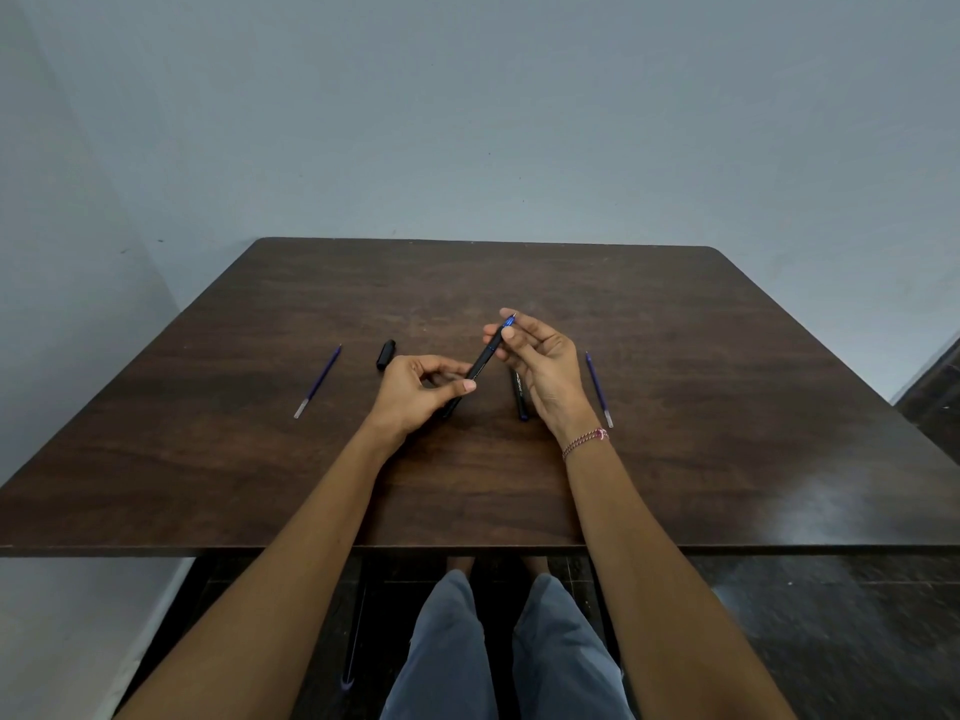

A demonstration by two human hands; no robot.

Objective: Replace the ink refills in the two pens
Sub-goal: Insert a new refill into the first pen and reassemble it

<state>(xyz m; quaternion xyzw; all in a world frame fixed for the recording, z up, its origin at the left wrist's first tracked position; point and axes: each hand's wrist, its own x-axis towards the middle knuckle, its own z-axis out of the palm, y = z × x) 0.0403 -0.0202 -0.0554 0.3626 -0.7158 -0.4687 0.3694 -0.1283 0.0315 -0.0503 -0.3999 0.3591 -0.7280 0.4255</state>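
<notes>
Fingers of both hands hold one black pen (480, 363) above the counter (675, 330): left hand (415, 389) grips the barrel, right hand (540, 356) pinches the blue tip

The tabletop (675, 314) lies open along its far edge and both far corners. A cap (385, 354), two refills (317, 381) (599, 388) and a second pen (520, 394) crowd the middle band.

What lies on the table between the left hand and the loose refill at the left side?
Only the black pen cap lies in that gap, nearer the left hand and farther back than a straight path. The left refill lies apart on bare table, so nothing visible blocks the reach.
</notes>
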